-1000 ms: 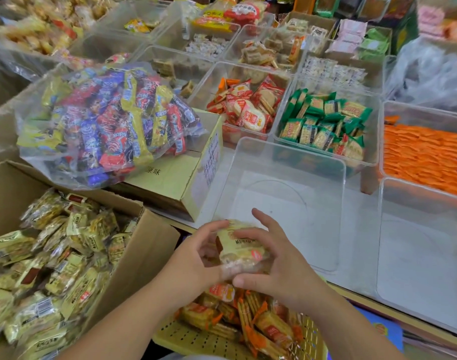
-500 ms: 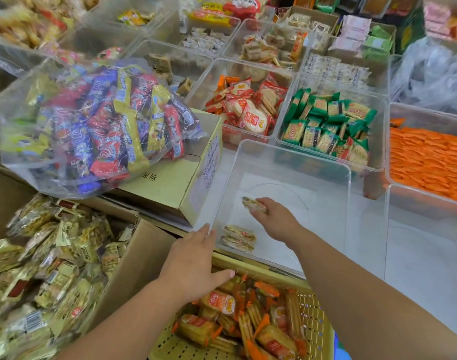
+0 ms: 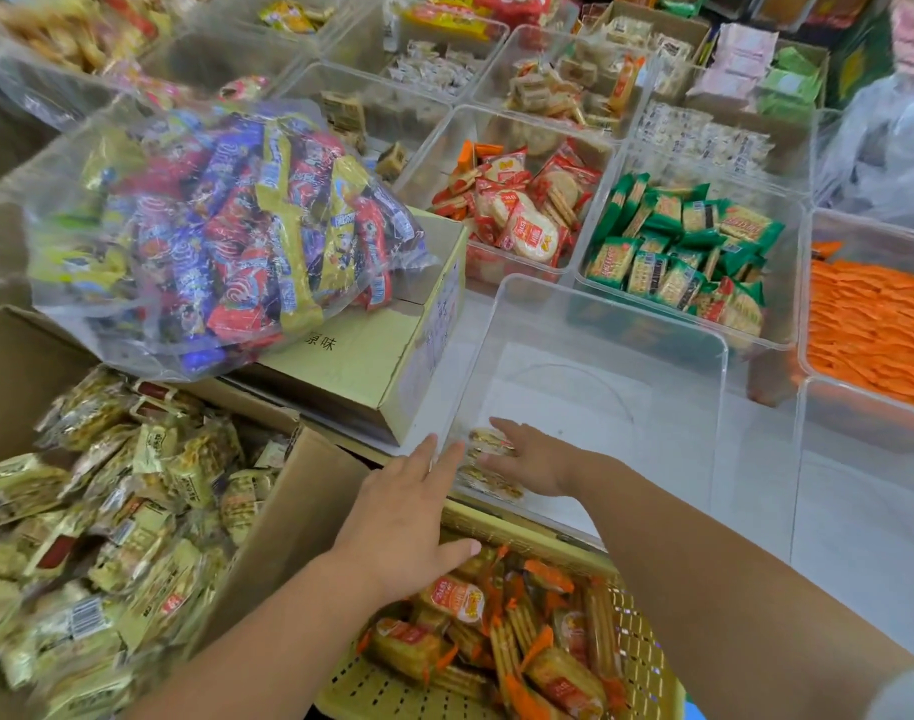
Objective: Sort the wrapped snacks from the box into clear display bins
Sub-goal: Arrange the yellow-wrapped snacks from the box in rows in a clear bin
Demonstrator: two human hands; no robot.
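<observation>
In the near left corner of the clear bin [image 3: 605,310], the right hand [image 3: 535,462] rested with straight fingers on a few wrapped snacks [image 3: 492,485]. Just outside that corner, the left hand [image 3: 405,509] lay spread flat, fingertips touching the bin's wall, gripping nothing.

A white tabletop [image 3: 756,475] fills the middle and right of the frame, its front edge running diagonally toward the lower right. At centre a large clear plastic bin [image 3: 626,324] stands directly on it. Just beside that bin, to the left, sits a closed tan cardboard box [image 3: 351,366]. Behind these stand a clear bin of red-wrapped crackers [image 3: 496,267], a clear bin of green-wrapped crackers [image 3: 787,262] just beside it, and a clear bin of orange packets [image 3: 860,231] at the right edge. Another clear bin [image 3: 860,511] stands at lower right, with bare tabletop between it and the central one.
</observation>
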